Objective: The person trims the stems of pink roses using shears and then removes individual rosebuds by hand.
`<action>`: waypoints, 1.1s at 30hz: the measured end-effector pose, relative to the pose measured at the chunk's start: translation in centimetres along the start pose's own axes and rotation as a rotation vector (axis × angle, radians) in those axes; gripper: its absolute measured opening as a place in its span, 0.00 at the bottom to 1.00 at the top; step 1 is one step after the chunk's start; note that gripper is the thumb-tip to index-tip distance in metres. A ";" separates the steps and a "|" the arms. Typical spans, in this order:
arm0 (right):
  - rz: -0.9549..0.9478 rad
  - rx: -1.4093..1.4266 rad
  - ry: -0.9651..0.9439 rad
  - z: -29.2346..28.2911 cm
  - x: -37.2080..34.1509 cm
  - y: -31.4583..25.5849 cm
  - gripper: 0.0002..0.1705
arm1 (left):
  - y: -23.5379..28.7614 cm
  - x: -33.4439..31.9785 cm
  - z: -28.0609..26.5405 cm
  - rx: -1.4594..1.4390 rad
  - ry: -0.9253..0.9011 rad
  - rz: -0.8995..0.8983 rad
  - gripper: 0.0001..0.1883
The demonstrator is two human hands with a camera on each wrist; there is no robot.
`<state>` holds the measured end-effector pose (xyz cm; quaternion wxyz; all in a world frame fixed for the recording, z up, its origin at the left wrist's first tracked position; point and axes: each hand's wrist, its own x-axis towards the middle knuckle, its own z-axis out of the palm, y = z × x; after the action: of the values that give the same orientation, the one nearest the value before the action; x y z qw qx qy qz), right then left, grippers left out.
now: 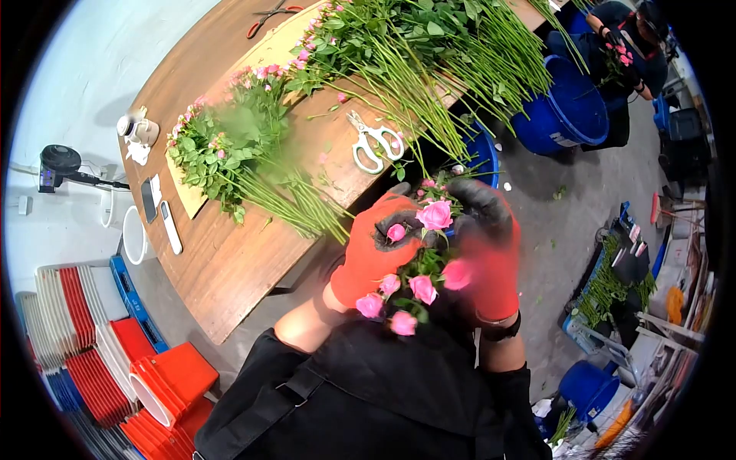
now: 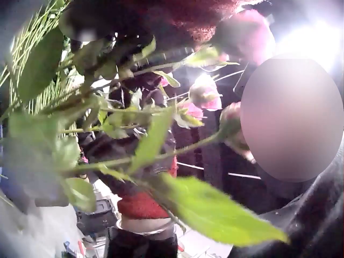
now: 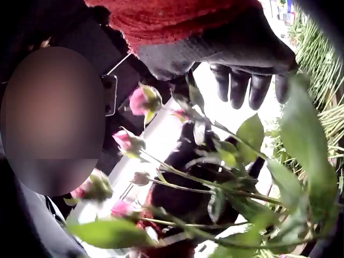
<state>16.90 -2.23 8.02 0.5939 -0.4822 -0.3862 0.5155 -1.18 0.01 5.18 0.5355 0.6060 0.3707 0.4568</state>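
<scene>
Pink spray roses point(image 1: 422, 289) hang between both hands in front of the black apron, their blooms toward the body. My left hand point(image 1: 373, 249), in a red glove with black fingers, grips their stems; leaves hide part of the grip. Close by on the other side is my right hand point(image 1: 491, 257), gloved alike and blurred in the head view. The right wrist view shows its black fingers point(image 3: 239, 88) extended and apart above the leafy stems, with nothing held. In that view the rosebuds point(image 3: 129, 141) point left.
A wooden table point(image 1: 261, 261) bears bunches of roses point(image 1: 230, 146), white-handled scissors point(image 1: 376, 143), red-handled pliers point(image 1: 268, 18) and a phone point(image 1: 149, 201). Blue buckets point(image 1: 563, 107) stand beyond its right side, near another person point(image 1: 632, 46). Red crates point(image 1: 172, 379) are stacked at lower left.
</scene>
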 end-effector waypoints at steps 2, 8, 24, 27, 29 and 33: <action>-0.133 -0.191 -0.086 -0.3 -0.6 0.2 0.23 | 0.4 0.1 0.3 0.046 0.020 0.000 0.18; -0.115 -0.169 -0.104 0.0 -1.0 -0.2 0.19 | 0.7 -0.1 0.6 -0.043 0.030 -0.057 0.17; -0.529 -1.141 -0.571 -2.6 2.0 -6.4 0.27 | 2.8 0.2 0.9 0.587 -0.107 0.309 0.20; -0.404 -1.150 -0.674 -2.9 2.2 -6.4 0.24 | 2.6 0.2 0.8 0.614 -0.221 0.365 0.21; -0.278 -1.023 -0.718 -3.8 2.7 -5.2 0.21 | 2.6 0.1 0.5 0.625 -0.293 0.400 0.21; 0.461 -0.305 -0.614 -5.2 4.1 -2.9 0.17 | 2.3 0.0 0.2 0.461 -0.204 0.374 0.21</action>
<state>23.24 0.89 9.45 0.2418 -0.4622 -0.4994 0.6918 -1.06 -0.36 7.47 0.3252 0.8118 0.2910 0.3880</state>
